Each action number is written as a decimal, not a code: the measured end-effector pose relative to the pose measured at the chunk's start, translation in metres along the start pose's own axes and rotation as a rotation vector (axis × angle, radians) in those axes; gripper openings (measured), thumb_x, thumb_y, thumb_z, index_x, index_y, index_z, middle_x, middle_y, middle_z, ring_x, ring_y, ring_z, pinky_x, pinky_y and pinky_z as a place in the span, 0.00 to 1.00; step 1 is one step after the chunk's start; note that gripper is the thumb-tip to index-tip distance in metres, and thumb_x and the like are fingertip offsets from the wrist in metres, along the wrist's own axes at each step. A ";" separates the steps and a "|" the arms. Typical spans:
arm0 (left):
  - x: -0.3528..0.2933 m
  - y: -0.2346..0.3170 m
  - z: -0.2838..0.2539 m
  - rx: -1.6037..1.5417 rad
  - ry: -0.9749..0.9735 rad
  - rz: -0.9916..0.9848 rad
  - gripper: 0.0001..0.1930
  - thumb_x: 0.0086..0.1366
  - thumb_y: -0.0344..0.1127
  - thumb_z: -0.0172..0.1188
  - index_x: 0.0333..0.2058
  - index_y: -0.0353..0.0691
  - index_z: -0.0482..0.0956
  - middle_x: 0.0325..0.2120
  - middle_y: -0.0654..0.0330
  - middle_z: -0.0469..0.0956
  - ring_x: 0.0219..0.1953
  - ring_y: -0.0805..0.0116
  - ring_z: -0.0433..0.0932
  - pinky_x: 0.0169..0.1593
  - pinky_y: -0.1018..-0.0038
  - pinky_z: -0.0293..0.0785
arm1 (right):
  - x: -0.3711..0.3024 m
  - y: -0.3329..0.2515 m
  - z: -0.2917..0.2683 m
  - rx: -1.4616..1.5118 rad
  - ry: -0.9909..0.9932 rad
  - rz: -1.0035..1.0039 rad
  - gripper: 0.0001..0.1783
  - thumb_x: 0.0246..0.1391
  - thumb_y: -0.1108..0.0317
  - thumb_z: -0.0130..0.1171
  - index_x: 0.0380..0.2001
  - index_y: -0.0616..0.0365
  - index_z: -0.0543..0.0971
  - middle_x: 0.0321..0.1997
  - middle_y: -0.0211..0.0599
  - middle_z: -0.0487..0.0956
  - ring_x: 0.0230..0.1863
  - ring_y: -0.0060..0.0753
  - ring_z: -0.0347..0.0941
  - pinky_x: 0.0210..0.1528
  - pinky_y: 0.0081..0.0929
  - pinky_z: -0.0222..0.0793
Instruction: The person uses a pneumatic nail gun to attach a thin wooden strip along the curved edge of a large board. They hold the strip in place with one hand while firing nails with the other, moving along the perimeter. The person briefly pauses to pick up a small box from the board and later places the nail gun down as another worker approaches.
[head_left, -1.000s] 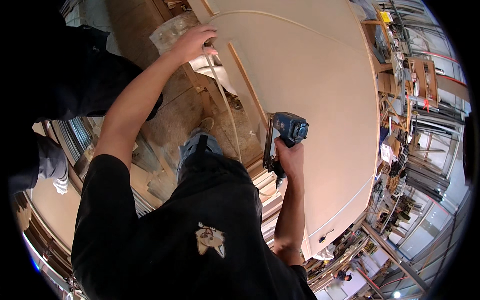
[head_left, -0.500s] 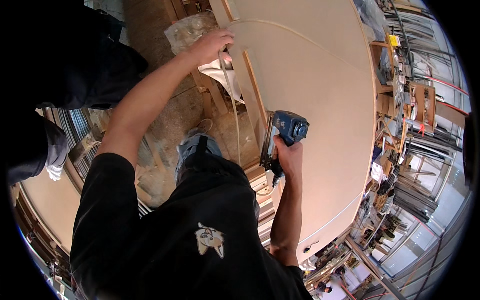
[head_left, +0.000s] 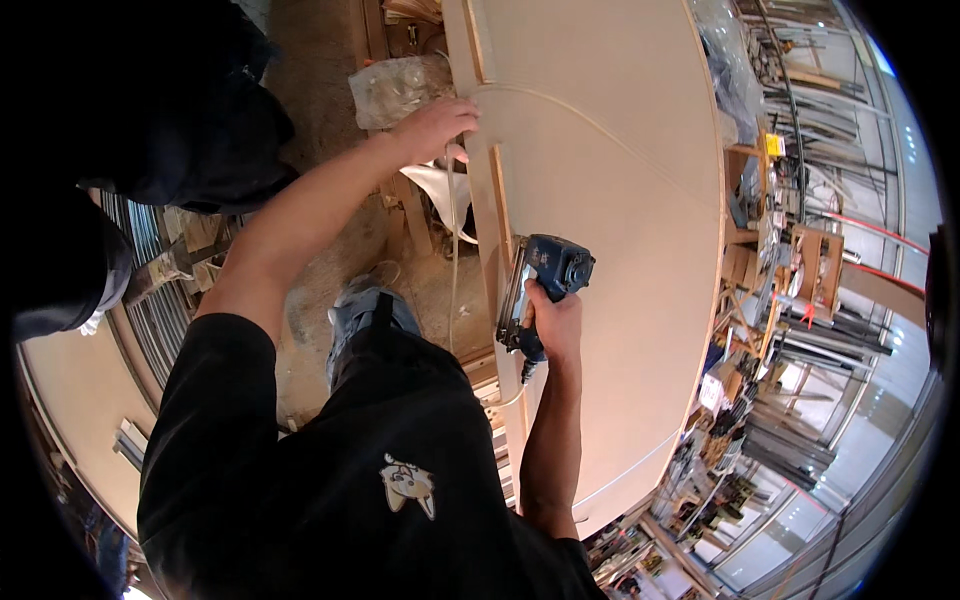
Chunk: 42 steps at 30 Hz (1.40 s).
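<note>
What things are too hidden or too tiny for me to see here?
All in the head view:
Nail gun handle: mostly covered by the right hand.
Left hand palm: hidden by the back of that hand.
Big board, far end: cut off by the top edge.
Pale hose below the gun: lost behind the black shirt.
Clutter on the right: too small to name.

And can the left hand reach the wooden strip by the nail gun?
Probably yes: the left hand is near one end of the wooden strip, with nothing visibly blocking; the nail gun is at the other.
</note>
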<state>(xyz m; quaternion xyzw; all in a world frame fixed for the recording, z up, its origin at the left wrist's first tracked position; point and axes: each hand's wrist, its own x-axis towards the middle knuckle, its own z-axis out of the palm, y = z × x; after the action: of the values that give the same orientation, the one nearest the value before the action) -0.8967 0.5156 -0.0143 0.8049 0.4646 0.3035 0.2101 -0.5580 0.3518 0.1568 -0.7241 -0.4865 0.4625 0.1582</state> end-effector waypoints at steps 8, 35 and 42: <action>0.003 0.000 0.002 -0.022 0.023 0.017 0.25 0.59 0.43 0.77 0.49 0.39 0.78 0.66 0.51 0.74 0.74 0.46 0.66 0.76 0.52 0.66 | 0.023 -0.015 0.001 -0.003 -0.029 -0.010 0.17 0.63 0.62 0.70 0.23 0.58 0.81 0.17 0.30 0.78 0.16 0.26 0.74 0.24 0.29 0.69; 0.000 0.004 0.001 -0.050 0.024 -0.050 0.26 0.55 0.38 0.80 0.49 0.38 0.79 0.69 0.50 0.73 0.77 0.47 0.65 0.75 0.52 0.68 | -0.002 0.003 -0.010 -0.130 0.000 0.014 0.13 0.66 0.63 0.68 0.30 0.60 0.86 0.17 0.28 0.77 0.16 0.23 0.72 0.22 0.28 0.63; 0.001 0.001 0.007 -0.074 0.047 -0.011 0.26 0.55 0.38 0.80 0.50 0.39 0.80 0.68 0.51 0.73 0.76 0.47 0.65 0.75 0.51 0.69 | 0.008 -0.008 -0.005 -0.079 0.005 -0.042 0.17 0.65 0.65 0.68 0.22 0.60 0.82 0.16 0.29 0.77 0.16 0.24 0.72 0.21 0.28 0.63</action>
<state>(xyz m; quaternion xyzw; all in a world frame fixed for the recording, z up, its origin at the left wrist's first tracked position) -0.8907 0.5154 -0.0184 0.7865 0.4625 0.3382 0.2303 -0.5578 0.3636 0.1611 -0.7205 -0.5191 0.4379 0.1404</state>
